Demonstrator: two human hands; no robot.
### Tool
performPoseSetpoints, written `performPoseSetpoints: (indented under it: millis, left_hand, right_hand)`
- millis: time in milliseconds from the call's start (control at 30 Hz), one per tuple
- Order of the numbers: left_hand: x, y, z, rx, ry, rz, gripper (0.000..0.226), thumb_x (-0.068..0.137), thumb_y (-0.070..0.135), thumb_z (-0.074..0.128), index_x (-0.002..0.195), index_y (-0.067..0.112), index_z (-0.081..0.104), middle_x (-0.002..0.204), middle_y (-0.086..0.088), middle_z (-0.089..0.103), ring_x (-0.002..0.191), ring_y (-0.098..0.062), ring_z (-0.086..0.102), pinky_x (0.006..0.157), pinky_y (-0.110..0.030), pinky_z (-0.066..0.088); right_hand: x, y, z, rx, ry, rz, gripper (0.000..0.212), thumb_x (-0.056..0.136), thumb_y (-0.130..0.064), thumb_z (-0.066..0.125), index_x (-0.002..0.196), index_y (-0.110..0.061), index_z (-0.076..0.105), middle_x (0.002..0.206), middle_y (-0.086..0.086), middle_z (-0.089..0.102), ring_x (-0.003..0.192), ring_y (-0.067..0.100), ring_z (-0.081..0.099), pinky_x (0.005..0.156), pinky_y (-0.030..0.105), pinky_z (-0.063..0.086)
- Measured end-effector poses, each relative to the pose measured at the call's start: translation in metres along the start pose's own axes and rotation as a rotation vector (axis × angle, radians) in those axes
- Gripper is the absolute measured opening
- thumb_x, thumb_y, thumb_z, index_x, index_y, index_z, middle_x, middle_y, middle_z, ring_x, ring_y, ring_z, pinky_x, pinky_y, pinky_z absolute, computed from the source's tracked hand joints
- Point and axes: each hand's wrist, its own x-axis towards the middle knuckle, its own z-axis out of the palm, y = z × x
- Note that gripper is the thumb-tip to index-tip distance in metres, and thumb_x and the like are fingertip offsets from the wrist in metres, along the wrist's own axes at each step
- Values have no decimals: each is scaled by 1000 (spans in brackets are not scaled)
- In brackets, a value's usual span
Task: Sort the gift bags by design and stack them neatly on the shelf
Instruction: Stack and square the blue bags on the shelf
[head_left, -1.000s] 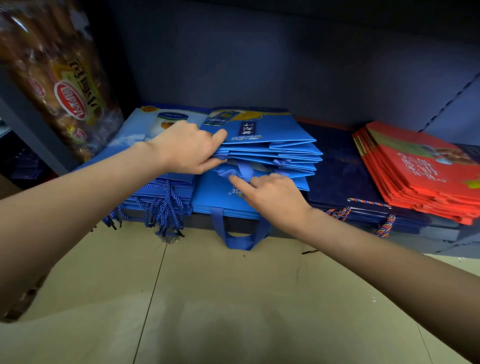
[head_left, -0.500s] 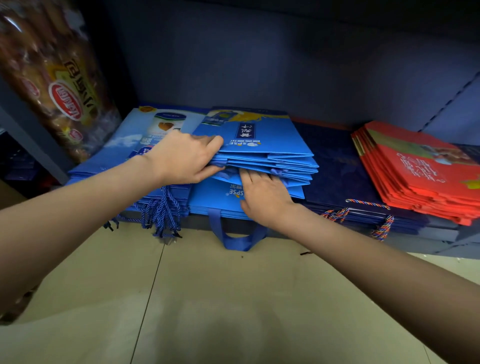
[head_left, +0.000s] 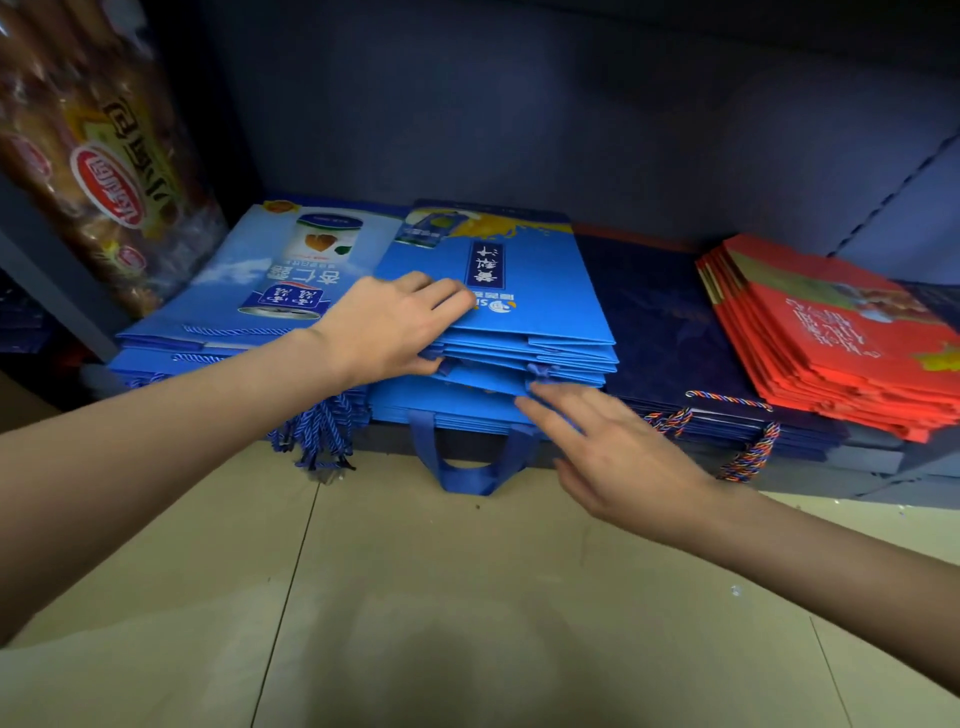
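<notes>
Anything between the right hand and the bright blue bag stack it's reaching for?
Nothing visible. The right hand is open, fingertips at the front edge of the bright blue bag stack; the left hand grips the stack's left side.

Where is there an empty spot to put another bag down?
The shelf is packed side by side: light blue bags, blue stack under the left hand, navy bags, red bags. Only a thin strip of front edge shows under the red bags. The floor in front, below the right hand, is bare.
</notes>
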Motion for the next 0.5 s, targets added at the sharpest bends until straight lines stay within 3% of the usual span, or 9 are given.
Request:
performPoseSetpoints:
  millis: [100, 233, 367, 500]
  left_hand:
    - [1, 5, -3, 31, -32, 25, 71, 54, 35, 85, 109, 9, 47, 102, -6, 65, 79, -25, 64, 40, -25, 41]
    - [1, 14, 1, 46, -34, 94, 82, 51, 37, 87, 116, 11, 44, 114, -7, 64, 86, -24, 64, 53, -26, 50]
    - [-6, 19, 13, 45, -54, 139, 83, 59, 33, 85, 125, 7, 41, 122, -12, 60, 101, -30, 62, 76, -36, 56]
    - [-30, 29, 30, 115, -82, 137, 55, 92, 34, 48, 137, 5, 35, 134, -14, 53, 118, -33, 54, 95, -41, 49]
  right_hand:
    - [-9, 17, 13, -85, -14, 11, 66, 62, -6, 73, 125, -3, 56, 121, 18, 57, 100, 32, 59, 89, 39, 49]
    - [-6, 16, 39, -277, 5, -45, 62, 67, -9, 58, 128, -1, 54, 129, 14, 54, 108, 29, 56, 95, 40, 34]
    - [2, 11, 48, -382, 41, -66, 57, 72, -12, 50, 127, 2, 54, 129, 12, 55, 95, 28, 48, 77, 38, 34]
    - [4, 0, 34, -300, 193, -175, 37, 80, -11, 42, 107, -3, 66, 113, 12, 64, 87, 27, 55, 71, 35, 41]
